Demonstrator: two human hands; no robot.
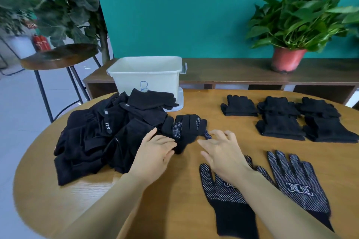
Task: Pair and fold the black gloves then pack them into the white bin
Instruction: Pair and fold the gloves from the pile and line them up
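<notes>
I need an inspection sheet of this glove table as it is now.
Surface: round light wooden table.
Job's things: loose pile of black gloves at left; white plastic bin behind it, contents hidden; folded black glove stacks at right rear; two white-dotted black gloves flat at right front; third dotted glove at the pile's edge.
Clutter: nothing seen.
Hands: left hand open, resting on the pile; right hand open, fingers spread beside that glove.
Cables: nothing seen.
Surroundings: teal wall; green plant in a red pot on dark wooden shelf; round wooden stool.
</notes>
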